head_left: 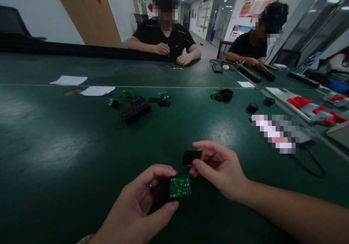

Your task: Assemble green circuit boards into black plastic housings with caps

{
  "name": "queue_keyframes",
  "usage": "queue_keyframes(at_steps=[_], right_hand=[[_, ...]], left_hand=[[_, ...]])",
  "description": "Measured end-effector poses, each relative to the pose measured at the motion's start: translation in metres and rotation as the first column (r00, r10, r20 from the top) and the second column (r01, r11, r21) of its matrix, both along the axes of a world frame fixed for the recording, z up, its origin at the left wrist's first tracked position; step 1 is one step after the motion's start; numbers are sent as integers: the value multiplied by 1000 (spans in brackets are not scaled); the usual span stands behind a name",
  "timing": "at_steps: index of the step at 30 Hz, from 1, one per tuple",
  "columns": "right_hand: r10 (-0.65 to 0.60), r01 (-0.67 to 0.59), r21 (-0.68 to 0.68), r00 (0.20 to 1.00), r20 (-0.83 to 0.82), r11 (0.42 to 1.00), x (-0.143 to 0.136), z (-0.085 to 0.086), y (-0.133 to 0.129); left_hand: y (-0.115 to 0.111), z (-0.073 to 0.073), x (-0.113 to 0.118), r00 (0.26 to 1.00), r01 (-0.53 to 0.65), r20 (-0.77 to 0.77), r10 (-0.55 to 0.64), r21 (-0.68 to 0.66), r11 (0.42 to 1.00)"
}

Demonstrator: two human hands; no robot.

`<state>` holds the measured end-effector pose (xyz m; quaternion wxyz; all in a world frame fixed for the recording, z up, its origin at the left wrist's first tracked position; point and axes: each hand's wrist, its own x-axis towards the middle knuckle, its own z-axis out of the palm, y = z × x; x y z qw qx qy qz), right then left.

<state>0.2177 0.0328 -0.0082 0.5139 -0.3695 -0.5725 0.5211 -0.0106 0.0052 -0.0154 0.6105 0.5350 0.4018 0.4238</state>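
Note:
My left hand [147, 196] grips a small black plastic case by its edges; a green circuit board [180, 186] sits in its open face, turned up toward me. Thumb below and fingers above hold it. Just above and to the right, my right hand [220, 167] pinches a flat black cover plate [191, 157] between thumb and fingers. The plate and the case are close together but appear apart. Both are held over the green table [81, 186].
Black housings [135, 109] stand mid-table beside loose circuit boards [163, 96]. Further right are black parts [225, 95], a small black box [252, 107] and a blurred-out device with a cable [311, 160]. Paper sheets [97, 90] lie left. Two people [169, 37] sit opposite.

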Motion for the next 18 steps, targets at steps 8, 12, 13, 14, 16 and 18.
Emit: queue_keyframes(at_steps=[8,12,13,14,16,18], right_hand=[[12,-12,15,1000,3,1000,0,-4,0],[4,-4,-4,1000,14,1000,0,-5,0],[-10,10,-6,1000,25,1000,0,-6,0],[-31,31,-3,999,38,1000,0,-5,0],[-70,69,12,996,56,998,0,-4,0],[-82,81,29,994,69,996,0,-2,1]], left_hand=[[0,2,-1,999,-11,-38,12,12,1000],[0,5,1,998,-17,-53,17,-6,1000],[0,5,1,999,-12,-52,11,-8,1000],[0,5,1,999,-5,-50,5,-9,1000],[1,5,1,999,-3,-49,3,-10,1000],[1,5,1,998,-8,-58,7,-20,1000]])
